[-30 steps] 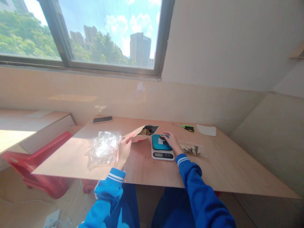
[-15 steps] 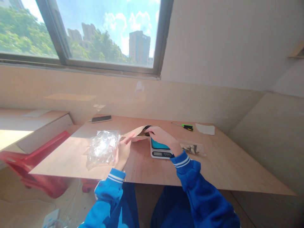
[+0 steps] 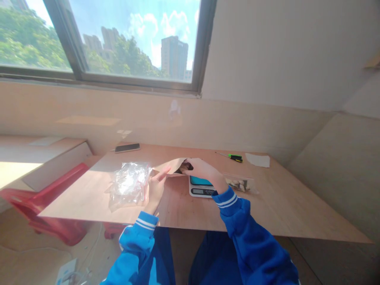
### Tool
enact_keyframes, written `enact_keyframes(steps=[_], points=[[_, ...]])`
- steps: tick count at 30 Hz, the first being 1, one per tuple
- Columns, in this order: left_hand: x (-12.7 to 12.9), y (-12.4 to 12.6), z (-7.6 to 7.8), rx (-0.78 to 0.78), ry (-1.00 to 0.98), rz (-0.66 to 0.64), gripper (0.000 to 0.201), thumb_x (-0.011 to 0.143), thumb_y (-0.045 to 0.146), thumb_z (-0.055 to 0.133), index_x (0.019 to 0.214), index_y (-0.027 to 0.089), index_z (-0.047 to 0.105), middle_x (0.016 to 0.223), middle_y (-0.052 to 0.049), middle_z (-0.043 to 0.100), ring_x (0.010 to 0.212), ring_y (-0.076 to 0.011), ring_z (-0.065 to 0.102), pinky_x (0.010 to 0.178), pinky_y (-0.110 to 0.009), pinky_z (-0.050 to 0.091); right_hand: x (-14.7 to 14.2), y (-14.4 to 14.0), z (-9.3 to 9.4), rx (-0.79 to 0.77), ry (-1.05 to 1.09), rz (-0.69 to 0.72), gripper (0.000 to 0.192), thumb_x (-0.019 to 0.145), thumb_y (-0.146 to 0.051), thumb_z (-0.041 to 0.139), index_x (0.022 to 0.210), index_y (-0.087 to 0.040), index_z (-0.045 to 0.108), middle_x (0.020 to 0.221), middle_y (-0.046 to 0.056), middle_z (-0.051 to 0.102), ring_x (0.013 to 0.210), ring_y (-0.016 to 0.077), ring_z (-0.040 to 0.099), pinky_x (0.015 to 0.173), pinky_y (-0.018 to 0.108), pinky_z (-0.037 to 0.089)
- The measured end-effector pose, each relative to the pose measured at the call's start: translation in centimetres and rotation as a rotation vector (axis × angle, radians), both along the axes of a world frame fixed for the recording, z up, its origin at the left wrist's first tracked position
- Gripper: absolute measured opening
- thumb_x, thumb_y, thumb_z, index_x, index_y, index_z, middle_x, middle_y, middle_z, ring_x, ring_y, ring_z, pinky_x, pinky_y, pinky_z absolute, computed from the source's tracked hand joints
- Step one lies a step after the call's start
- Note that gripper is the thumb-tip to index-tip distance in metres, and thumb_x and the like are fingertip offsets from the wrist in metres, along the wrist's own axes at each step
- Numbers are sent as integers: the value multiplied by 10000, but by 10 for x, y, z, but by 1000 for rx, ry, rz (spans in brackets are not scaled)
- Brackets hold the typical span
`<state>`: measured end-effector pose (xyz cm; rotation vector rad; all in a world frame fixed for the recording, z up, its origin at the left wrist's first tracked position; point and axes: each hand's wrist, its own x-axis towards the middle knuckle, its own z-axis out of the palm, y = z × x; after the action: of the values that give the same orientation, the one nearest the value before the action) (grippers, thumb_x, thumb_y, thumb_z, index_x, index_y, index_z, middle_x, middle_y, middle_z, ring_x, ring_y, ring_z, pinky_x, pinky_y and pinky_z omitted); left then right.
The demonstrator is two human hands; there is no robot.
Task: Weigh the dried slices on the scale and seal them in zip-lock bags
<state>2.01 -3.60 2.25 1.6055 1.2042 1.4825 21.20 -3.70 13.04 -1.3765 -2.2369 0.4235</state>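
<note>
My left hand (image 3: 157,187) is closed on the side of a tan paper bag (image 3: 170,167), thumb on top, the bag lying tilted with its mouth to the right. Dark brown pieces (image 3: 184,166) show inside the mouth. My right hand (image 3: 204,169) reaches into that mouth, fingers curled in among the pieces; what the fingertips grip is hidden. Under my right hand and wrist stands a white kitchen scale (image 3: 194,192) with a blue-green top, partly covered. Left of my left hand lies a pile of clear zip bags (image 3: 129,184).
A clear bag of pale and dark pieces (image 3: 242,185) lies right of the scale. Farther back are a screwdriver (image 3: 227,155), a green-and-black-handled tool (image 3: 236,158), white paper (image 3: 257,160) and a phone (image 3: 127,148). A red chair (image 3: 53,206) stands left, and the table's front edge is near my legs.
The bag's mouth has turned more toward me, showing more of the brown pieces. My right hand has shifted slightly, its fingers still at the mouth. My left hand keeps its hold.
</note>
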Motion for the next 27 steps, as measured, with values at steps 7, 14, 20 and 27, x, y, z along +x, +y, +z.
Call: enact_keyframes(steps=[7,14,20,27], points=[[0,2,6,17,8,1,297,874,220,530,1108,221,713,1179,-40,713,1151,-203,633,1033,-359,467,21,-26,27,45,120,-58,272,781,-326,692,1009,-177,703,1000,70,698,854,191,644,740,277,499],[-3,8,5,32,2,29,299,885,239,524,1117,224,711,1170,-35,719,1143,-208,636,1039,-377,460,68,-42,14,-156,430,17,381,782,-385,693,1116,-204,661,1118,67,689,917,197,667,799,314,545],[-2,7,4,37,-17,15,307,891,235,512,1128,217,706,1189,-37,711,1151,-201,631,1047,-370,452,82,-20,-58,-155,263,-168,348,732,-352,752,1030,-189,678,1084,85,702,910,199,663,816,339,535],[-7,5,-1,30,-8,8,292,885,279,537,1113,234,715,1171,-38,719,1146,-211,635,1039,-379,457,57,-3,-90,122,160,-293,196,734,-269,744,897,-175,688,1067,124,681,1101,288,577,970,482,439]])
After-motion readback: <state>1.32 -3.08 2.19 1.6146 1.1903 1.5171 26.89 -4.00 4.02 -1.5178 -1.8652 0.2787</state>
